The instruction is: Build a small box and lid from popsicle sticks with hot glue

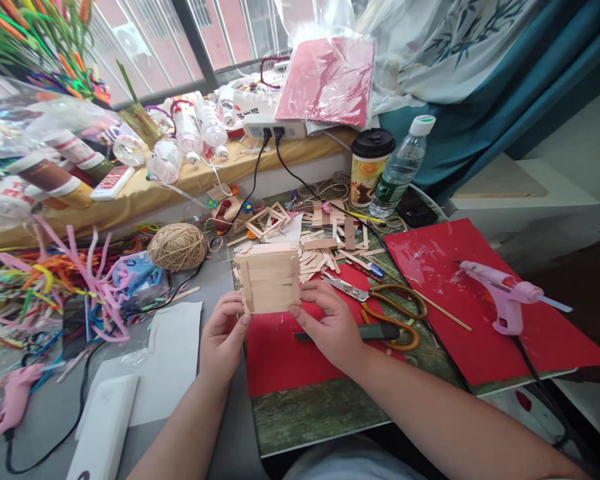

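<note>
Both hands hold a small panel of wooden craft sticks (271, 279) upright above the tabletop (325, 410), over the edge of a red paper sheet (285, 357). The left hand (223, 335) has its fingers closed on the panel's lower left corner; the right hand (330, 323) pinches its lower right edge. The step in hand looks like checking or steadying a glued panel. The next move would call for a firm, even grip so the sticks do not shift at their joints.

Loose sticks (325, 250) lie in a heap just behind the panel, and scissors (380, 300) rest to the right beside a dark knife-like tool (365, 332). A pink glue gun (505, 293) sits on a second red sheet (480, 313), well apart. A ball of twine (177, 247), a paper cup (371, 165) and a water bottle (403, 167) stand farther back; pipe cleaners (60, 280) crowd the left
</note>
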Motion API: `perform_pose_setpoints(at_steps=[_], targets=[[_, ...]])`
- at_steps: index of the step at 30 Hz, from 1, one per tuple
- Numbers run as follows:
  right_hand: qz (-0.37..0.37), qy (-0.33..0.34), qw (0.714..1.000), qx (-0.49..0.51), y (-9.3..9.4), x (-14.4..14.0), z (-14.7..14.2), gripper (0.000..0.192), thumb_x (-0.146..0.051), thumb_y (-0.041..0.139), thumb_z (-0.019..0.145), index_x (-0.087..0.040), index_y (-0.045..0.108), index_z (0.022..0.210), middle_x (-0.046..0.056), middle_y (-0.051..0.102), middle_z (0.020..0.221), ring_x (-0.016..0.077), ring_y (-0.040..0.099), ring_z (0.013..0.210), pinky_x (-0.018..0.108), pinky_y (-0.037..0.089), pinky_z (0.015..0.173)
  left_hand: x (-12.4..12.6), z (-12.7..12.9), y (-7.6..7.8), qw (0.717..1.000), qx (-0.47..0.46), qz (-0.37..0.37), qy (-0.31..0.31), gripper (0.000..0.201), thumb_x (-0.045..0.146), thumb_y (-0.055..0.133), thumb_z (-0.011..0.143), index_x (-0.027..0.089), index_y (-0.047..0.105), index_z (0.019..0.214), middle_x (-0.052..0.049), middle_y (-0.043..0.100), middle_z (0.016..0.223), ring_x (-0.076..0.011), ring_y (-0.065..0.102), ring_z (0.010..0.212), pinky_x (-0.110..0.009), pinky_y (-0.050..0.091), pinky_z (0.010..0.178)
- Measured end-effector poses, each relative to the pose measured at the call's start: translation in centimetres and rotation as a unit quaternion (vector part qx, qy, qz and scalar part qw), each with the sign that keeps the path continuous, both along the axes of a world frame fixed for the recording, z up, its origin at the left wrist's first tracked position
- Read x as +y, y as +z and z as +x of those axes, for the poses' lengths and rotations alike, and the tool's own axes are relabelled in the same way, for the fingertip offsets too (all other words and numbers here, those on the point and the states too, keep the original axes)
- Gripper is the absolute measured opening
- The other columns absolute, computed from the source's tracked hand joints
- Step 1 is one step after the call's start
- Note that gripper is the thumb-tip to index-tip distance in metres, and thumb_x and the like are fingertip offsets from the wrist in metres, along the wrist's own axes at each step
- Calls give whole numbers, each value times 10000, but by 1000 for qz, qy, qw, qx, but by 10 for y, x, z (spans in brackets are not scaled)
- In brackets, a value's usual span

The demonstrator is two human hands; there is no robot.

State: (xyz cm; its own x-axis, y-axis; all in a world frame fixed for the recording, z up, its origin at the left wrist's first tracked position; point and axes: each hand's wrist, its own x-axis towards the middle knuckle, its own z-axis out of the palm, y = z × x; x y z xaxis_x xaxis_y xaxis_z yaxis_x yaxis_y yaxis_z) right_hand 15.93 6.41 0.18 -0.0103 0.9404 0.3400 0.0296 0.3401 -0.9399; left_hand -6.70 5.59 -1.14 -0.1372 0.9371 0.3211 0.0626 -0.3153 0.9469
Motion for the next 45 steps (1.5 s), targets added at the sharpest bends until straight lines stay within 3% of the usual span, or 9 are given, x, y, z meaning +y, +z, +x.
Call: perform_pose_setpoints(at_steps=[13, 22, 27, 33, 36, 39, 42, 45], targets=[[-18, 19, 1000, 7, -5, 3, -2, 42, -299, 760, 910, -262, 742, 916, 69, 705, 1062, 243, 663, 1071, 413, 529, 966, 1, -4, -3, 1000, 23, 16, 6, 87, 311, 796, 856, 249, 754, 900, -77, 645, 1091, -244, 608, 1111, -433, 455, 1069], [-59, 41, 997, -5, -5, 5, -4, 148, -350, 737, 921, -229, 691, 848, 66, 674, 996, 231, 652, 1008, 377, 525, 936, 1, -1, 3, 998, 43, 50, 5, 41, 282, 750, 893, 253, 740, 920, -68, 666, 1041, -249, 605, 1113, -454, 450, 1073], [-73, 93, 991, -55, -13, 7, -7, 87, -314, 753, 915, -228, 768, 921, 71, 714, 1069, 233, 673, 1064, 384, 522, 982, 1, -4, 9, 986, 135, 93, 36, 87, 319, 698, 933, 251, 731, 976, -71, 698, 998, -263, 623, 1107, -475, 441, 1080], [26, 68, 977, -203, -14, 9, 0, 177, -280, 788, 892, -218, 717, 742, 38, 691, 798, 217, 652, 825, 362, 536, 774, 3, -20, 20, 933, 330, 141, 37, 87, 226, 622, 969, 245, 678, 1035, -53, 728, 1062, -237, 628, 1111, -500, 456, 1074], [121, 34, 964, -234, -4, 6, 5, 82, -254, 721, 940, -229, 746, 1015, 76, 726, 1001, 239, 655, 960, 407, 548, 878, 3, -22, 26, 892, 418, 172, -22, 146, 175, 673, 927, 259, 688, 1046, -48, 748, 1093, -254, 618, 1159, -502, 440, 1064], [210, 48, 932, -290, 5, 2, 5, 355, -212, 651, 983, -261, 655, 1334, 89, 699, 1306, 260, 605, 1191, 460, 492, 1046, 2, -18, 30, 868, 454, 186, -80, 200, 159, 704, 906, 270, 686, 1072, -45, 756, 1111, -261, 611, 1169, -499, 430, 1060], [244, 79, 903, -346, 7, 0, 1, 380, -209, 616, 1010, -264, 628, 1385, 69, 695, 1369, 257, 578, 1256, 454, 462, 1068, 2, -15, 31, 871, 442, 181, -116, 252, 185, 721, 902, 251, 667, 1139, -73, 743, 1159, -254, 621, 1170, -471, 476, 1049], [241, 83, 897, -361, 4, 1, -4, 307, -199, 601, 1017, -227, 667, 1316, 82, 719, 1325, 251, 579, 1261, 443, 449, 1072, 4, -18, 30, 880, 423, 169, -138, 298, 184, 710, 907, 248, 664, 1195, -97, 708, 1254, -269, 591, 1270, -490, 482, 1098]])
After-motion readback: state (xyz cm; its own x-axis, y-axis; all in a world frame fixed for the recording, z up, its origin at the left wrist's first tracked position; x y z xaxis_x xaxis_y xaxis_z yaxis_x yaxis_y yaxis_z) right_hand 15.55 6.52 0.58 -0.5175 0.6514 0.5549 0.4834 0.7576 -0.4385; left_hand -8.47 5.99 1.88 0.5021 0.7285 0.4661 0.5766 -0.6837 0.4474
